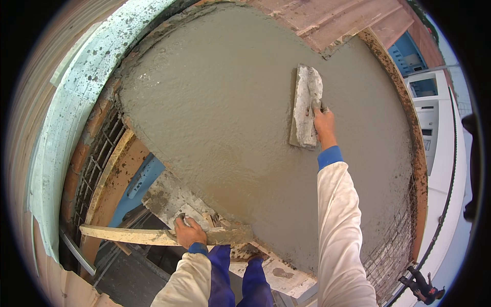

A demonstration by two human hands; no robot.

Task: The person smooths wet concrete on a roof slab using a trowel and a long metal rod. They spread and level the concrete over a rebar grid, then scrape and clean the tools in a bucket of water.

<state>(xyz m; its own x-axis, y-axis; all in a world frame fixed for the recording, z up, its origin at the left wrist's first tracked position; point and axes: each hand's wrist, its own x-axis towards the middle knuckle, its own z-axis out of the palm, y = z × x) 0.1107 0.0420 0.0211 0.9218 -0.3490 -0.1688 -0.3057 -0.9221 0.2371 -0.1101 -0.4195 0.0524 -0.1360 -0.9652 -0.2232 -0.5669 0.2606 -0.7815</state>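
My right hand (325, 127) is closed around the handle of a cement-caked float (307, 110), whose long blade lies on the wet grey concrete (230, 87). The concrete is mostly smooth, with a wetter brownish patch towards me. Lower left, my left hand (190, 233) is wrapped over a narrow wooden plank (128, 235), its fingers smeared with cement. The plank's right end, coated grey, reaches the near edge of the concrete.
A mint-green speckled metal sheet (66, 128) curves along the left. Rebar mesh shows at the left opening and by the right formwork board (417, 169). Below the plank lies a dark drop. Reddish roof sheets (337, 20) border the far side. A person (422, 286) stands at lower right.
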